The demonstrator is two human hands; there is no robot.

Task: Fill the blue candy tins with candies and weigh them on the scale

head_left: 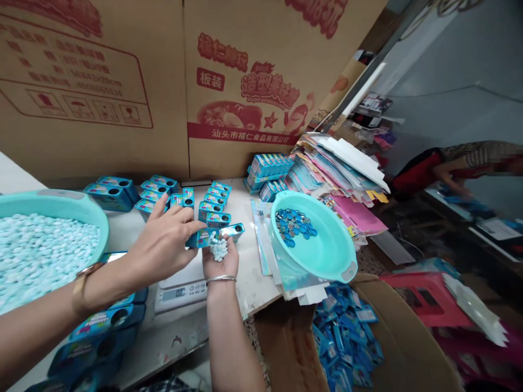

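My left hand (165,237), with a gold band at the wrist, has its fingers closed on one end of a small blue candy box (203,238), which lies on its side. Below that box, my right hand (223,267) is cupped palm up and holds a small heap of pale blue candies (218,249). Some candies lie against the box's side. Part of the box is hidden by my left fingers. More blue boxes (214,197) with dark round openings stand in rows just beyond my hands. A digital scale (180,296) sits beneath my left forearm.
A turquoise basin (102,218) of pale candies is at left; another turquoise basin (330,239) holds round blue and silver caps. Below it, a carton (392,326) contains many blue boxes. Cardboard sheets (163,147) stand behind; stacked papers (339,163) lie right. Another person works far right.
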